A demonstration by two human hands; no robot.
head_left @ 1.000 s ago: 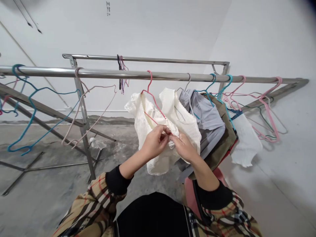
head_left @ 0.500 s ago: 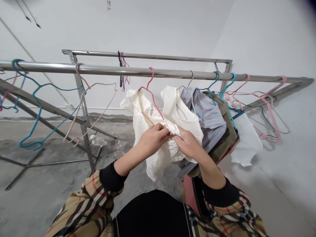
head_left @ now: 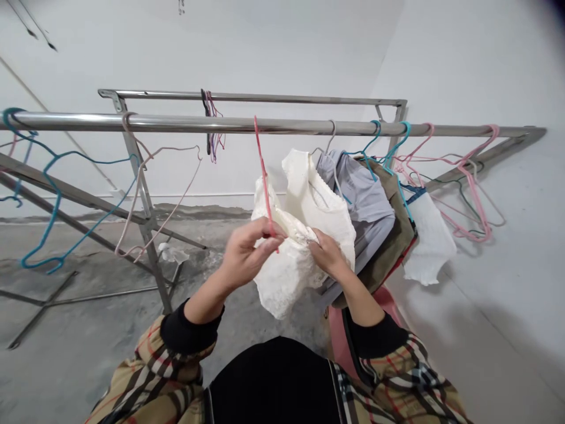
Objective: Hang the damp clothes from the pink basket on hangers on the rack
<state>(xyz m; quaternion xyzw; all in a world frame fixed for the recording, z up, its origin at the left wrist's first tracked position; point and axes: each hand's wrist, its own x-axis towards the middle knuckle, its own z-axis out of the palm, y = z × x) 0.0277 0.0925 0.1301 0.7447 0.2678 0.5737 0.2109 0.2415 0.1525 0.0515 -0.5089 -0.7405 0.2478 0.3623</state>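
A red clothes hanger (head_left: 263,171) hangs by its hook from the metal rail and is turned almost edge-on to me. My left hand (head_left: 249,247) pinches its lower end between thumb and fingers. My right hand (head_left: 329,254) is closed on the edge of a cream lace top (head_left: 282,282), just right of my left fingertips. The cloth drapes below and between both hands, with one shoulder part standing up behind them. How much of the hanger lies inside the top is hidden by folds and fingers.
Clothes on hangers, including a grey garment (head_left: 371,206) and a white one (head_left: 428,235), crowd the rail (head_left: 176,122) at right. Bare blue (head_left: 55,206) and pale pink (head_left: 132,218) hangers hang left. A pink container (head_left: 342,347) stands below right. A second rail runs behind.
The red hanger has turned edge-on, and my left hand has moved left, from the cloth onto the hanger's end. The top's left part has dropped and bunched to the right.
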